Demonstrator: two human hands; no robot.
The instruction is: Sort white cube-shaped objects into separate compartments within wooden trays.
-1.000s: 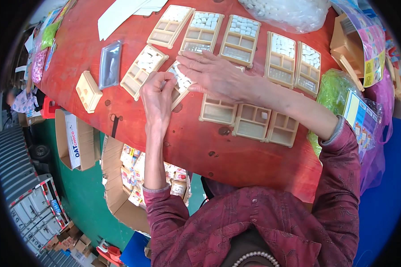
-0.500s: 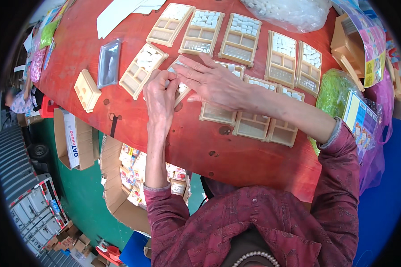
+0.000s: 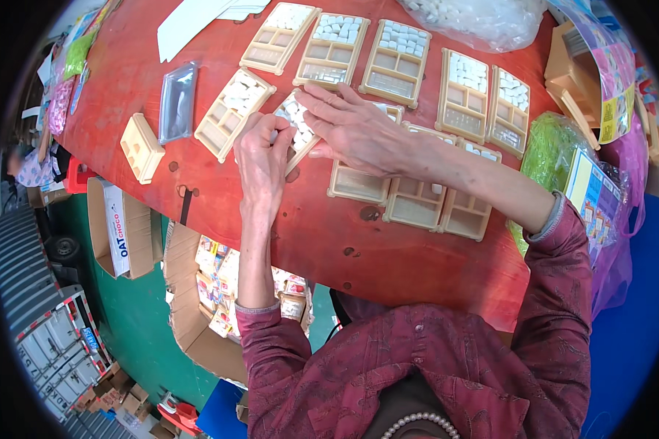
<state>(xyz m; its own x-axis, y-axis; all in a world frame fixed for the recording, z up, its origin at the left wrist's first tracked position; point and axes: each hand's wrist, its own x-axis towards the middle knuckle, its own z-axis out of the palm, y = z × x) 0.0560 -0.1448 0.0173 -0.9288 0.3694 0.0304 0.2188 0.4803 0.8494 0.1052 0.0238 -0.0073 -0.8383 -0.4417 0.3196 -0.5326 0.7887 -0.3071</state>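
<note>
My left hand (image 3: 262, 157) is closed in a pinch at the left edge of a small beige compartment tray, and a bit of white shows at its fingertips. That tray's upper part is filled with small white pillow-shaped pieces (image 3: 294, 115); its lower part is partly hidden by my hands. My right hand (image 3: 355, 133) lies flat across the tray's right side, fingers stretched out and thumb apart. Beneath and beside that hand stand more beige trays (image 3: 359, 188), partly covered by it. Left of my hands is another tray (image 3: 223, 135) with white pieces in its upper section.
Several part-filled trays (image 3: 395, 62) line the far side of the red table (image 3: 315, 252). A clear bag of white pieces (image 3: 476, 22) lies at the back. To the left are a clear plastic case (image 3: 178, 102) and a beige piece (image 3: 142, 148); an open carton (image 3: 190, 314) stands below.
My right hand has shifted slightly to the right, uncovering more white pieces in the tray between my hands. The left hand stays pinched at nearly the same spot.
</note>
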